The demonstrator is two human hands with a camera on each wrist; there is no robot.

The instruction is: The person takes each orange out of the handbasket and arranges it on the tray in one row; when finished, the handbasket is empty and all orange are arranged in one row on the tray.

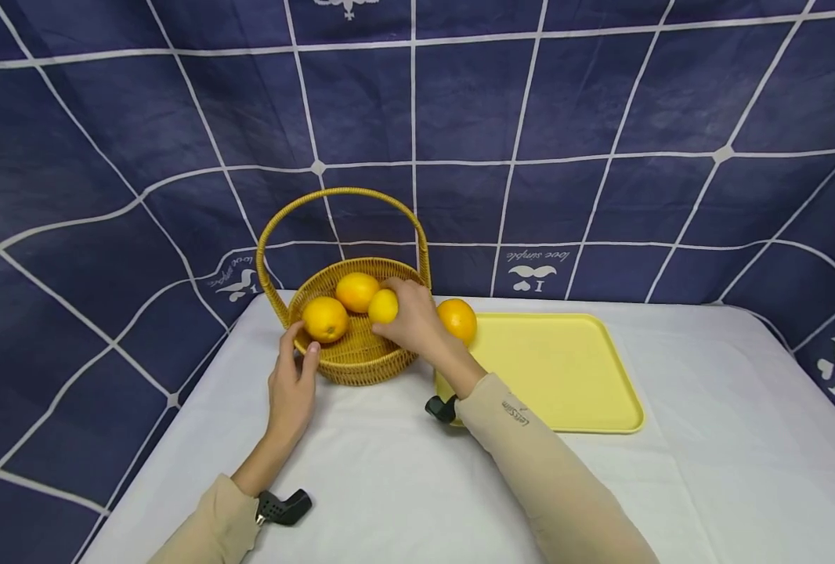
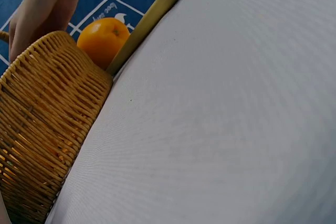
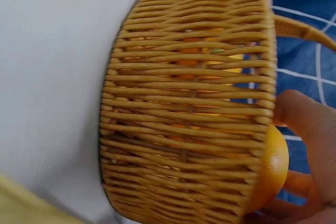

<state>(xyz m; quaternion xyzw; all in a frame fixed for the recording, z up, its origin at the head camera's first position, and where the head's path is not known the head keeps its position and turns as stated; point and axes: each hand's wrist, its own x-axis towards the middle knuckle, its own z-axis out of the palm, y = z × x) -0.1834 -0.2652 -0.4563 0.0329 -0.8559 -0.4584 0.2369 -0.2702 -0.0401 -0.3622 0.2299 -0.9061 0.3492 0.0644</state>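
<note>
A wicker basket (image 1: 361, 374) with a tall arched handle stands at the back left of the table. My left hand (image 1: 292, 395) grips its near-left rim, thumb and fingers on the edge. Inside lie two oranges, one at the left (image 1: 326, 319) beside my left fingertips and one at the back (image 1: 357, 292). My right hand (image 1: 413, 317) reaches over the basket's right rim and holds a yellow citrus fruit (image 1: 383, 306). In the right wrist view, that fruit (image 3: 273, 163) shows at the rim, partly hidden by the weave.
Right of the basket lies a yellow tray (image 1: 551, 372), with another orange (image 1: 457, 321) at its back-left corner. My right forearm crosses the tray's left side. A white cloth (image 1: 713, 439) covers the table, and blue checked fabric (image 1: 587, 102) hangs behind.
</note>
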